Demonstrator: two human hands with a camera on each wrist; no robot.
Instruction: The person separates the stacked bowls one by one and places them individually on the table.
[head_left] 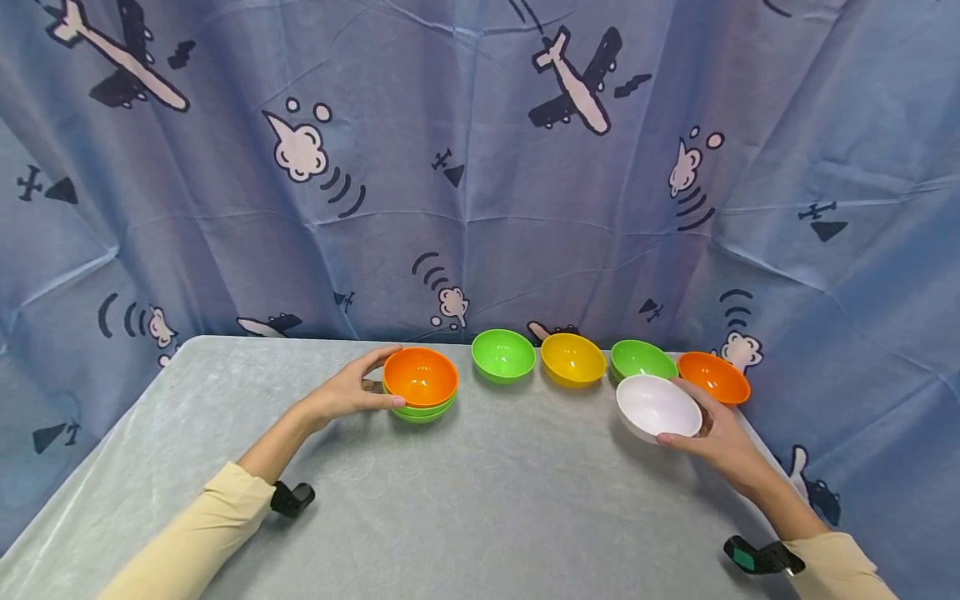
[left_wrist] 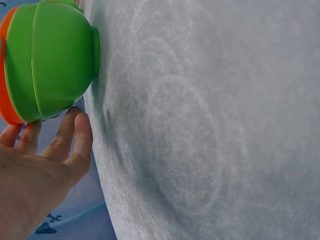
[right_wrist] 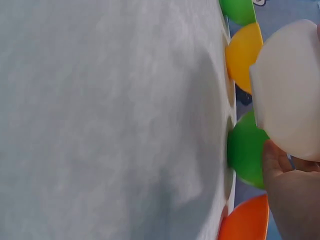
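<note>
At the left of the head view, my left hand (head_left: pixel 352 387) spans a stack of bowls, thumb on the near side and fingers round the back. An orange bowl (head_left: pixel 420 377) tops the stack, with green bowls (left_wrist: pixel 60 60) nested below. The left wrist view shows fingertips at the rims and the bottom bowl's foot against the table. On the right, my right hand (head_left: pixel 723 437) grips a white bowl (head_left: pixel 658 407) by its right side. That bowl is tilted and held above the table (right_wrist: pixel 110 120), clear of the surface in the right wrist view.
Along the table's back edge stand a green bowl (head_left: pixel 503 357), a yellow bowl (head_left: pixel 573 361), another green bowl (head_left: pixel 641 358) partly behind the white one, and an orange bowl (head_left: pixel 712 377) near the right edge. A blue curtain (head_left: pixel 465 167) with plane prints hangs behind.
</note>
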